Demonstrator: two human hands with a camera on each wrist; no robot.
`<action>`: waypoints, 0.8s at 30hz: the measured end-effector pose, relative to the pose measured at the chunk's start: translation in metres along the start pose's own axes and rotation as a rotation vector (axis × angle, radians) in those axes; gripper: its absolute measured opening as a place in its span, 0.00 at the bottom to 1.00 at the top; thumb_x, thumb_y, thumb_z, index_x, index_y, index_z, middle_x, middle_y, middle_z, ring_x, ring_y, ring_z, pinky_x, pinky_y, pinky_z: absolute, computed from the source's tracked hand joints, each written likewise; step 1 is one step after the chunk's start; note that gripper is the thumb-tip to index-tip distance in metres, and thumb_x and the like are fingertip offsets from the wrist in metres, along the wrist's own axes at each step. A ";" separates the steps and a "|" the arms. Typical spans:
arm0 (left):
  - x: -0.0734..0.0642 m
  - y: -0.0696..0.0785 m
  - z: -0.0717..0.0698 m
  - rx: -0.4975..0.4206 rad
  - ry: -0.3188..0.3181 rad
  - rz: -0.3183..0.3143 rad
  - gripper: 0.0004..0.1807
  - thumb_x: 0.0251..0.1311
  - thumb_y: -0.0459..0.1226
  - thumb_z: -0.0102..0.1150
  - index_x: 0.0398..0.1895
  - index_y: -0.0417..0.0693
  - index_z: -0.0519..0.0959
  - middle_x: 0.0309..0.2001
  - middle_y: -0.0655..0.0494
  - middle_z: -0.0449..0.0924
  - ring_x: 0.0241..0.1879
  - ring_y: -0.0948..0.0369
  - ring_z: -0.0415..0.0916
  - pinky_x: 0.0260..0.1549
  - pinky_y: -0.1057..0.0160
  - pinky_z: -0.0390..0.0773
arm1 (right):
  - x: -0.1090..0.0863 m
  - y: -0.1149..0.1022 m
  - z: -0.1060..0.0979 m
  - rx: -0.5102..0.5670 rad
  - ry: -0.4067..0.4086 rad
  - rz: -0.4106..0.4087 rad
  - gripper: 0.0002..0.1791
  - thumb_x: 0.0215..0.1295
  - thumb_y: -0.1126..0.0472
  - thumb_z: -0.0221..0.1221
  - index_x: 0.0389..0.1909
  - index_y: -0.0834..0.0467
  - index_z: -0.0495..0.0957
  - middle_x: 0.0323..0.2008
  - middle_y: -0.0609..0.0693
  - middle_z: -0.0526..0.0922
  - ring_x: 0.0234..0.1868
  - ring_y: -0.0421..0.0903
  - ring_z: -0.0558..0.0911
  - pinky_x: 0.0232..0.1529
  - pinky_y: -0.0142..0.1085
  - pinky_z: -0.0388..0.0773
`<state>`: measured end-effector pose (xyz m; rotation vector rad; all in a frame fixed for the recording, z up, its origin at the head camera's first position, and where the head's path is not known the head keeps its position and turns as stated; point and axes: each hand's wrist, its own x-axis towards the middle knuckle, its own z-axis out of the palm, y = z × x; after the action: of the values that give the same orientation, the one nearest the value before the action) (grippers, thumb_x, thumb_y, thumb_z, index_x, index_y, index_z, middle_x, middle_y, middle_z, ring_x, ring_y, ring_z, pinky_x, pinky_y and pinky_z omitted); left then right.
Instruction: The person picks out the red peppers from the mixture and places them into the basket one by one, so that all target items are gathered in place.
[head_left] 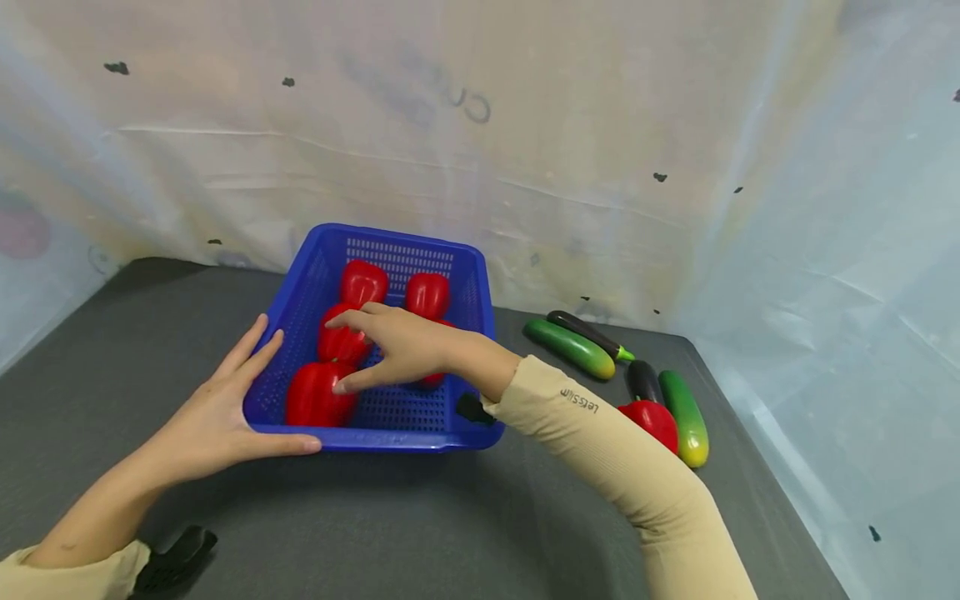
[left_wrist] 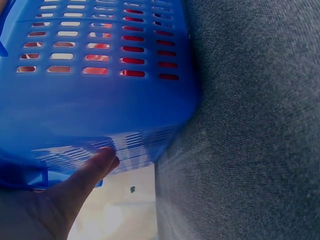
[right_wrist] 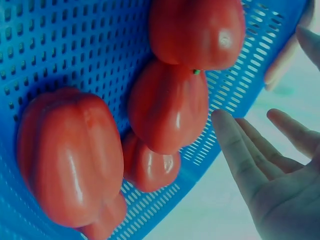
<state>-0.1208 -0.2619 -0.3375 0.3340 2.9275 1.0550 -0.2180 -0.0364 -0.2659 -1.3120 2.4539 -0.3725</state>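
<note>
A blue plastic basket with slotted walls stands on the dark table, several red bell peppers inside. My left hand spans its near left corner, thumb along the front rim and straight fingers against the left wall. In the left wrist view, fingers touch the basket's outside wall. Over the peppers hovers my right hand, fingers spread and holding nothing. The nearest bell pepper lies under its thumb in the head view. In the right wrist view, the fingers are apart from a bell pepper.
To the right on the table lie a green cucumber-like vegetable, a dark eggplant, a second eggplant, a red bell pepper and another green vegetable. Translucent plastic sheeting hangs behind.
</note>
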 end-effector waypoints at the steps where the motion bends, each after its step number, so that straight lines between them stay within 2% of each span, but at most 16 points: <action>1: 0.000 0.000 0.000 0.001 0.001 0.000 0.68 0.40 0.56 0.73 0.77 0.52 0.37 0.77 0.53 0.21 0.69 0.28 0.43 0.45 0.20 0.58 | -0.002 -0.001 -0.001 0.000 0.008 -0.005 0.42 0.59 0.44 0.63 0.71 0.51 0.59 0.67 0.52 0.66 0.63 0.45 0.71 0.59 0.37 0.75; 5: 0.000 -0.001 -0.001 0.005 0.003 0.000 0.68 0.40 0.55 0.74 0.77 0.52 0.37 0.77 0.53 0.21 0.69 0.28 0.43 0.45 0.20 0.58 | -0.009 -0.003 -0.004 -0.010 0.027 -0.017 0.42 0.59 0.44 0.62 0.71 0.52 0.59 0.66 0.53 0.66 0.60 0.45 0.73 0.56 0.34 0.75; 11: 0.002 0.000 0.001 0.002 -0.003 0.002 0.68 0.40 0.55 0.74 0.77 0.52 0.37 0.77 0.53 0.21 0.69 0.28 0.41 0.45 0.20 0.58 | -0.021 -0.001 -0.007 -0.003 0.053 -0.001 0.41 0.59 0.44 0.63 0.71 0.52 0.60 0.66 0.54 0.67 0.49 0.40 0.77 0.49 0.28 0.77; 17: 0.000 -0.002 0.000 -0.013 0.010 0.001 0.69 0.39 0.56 0.74 0.77 0.52 0.37 0.77 0.56 0.20 0.70 0.28 0.38 0.46 0.20 0.56 | -0.035 0.007 -0.008 -0.019 0.094 0.017 0.41 0.58 0.43 0.63 0.71 0.50 0.60 0.63 0.52 0.69 0.55 0.40 0.73 0.56 0.34 0.75; 24: 0.002 -0.004 0.001 -0.014 0.010 0.003 0.69 0.39 0.56 0.74 0.77 0.53 0.37 0.77 0.56 0.20 0.70 0.29 0.36 0.45 0.20 0.56 | -0.052 0.014 -0.005 0.020 0.116 0.055 0.40 0.58 0.44 0.64 0.70 0.51 0.61 0.64 0.51 0.67 0.62 0.46 0.71 0.59 0.37 0.74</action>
<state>-0.1235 -0.2640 -0.3410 0.3332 2.9279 1.0805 -0.2039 0.0155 -0.2578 -1.2448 2.5689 -0.4701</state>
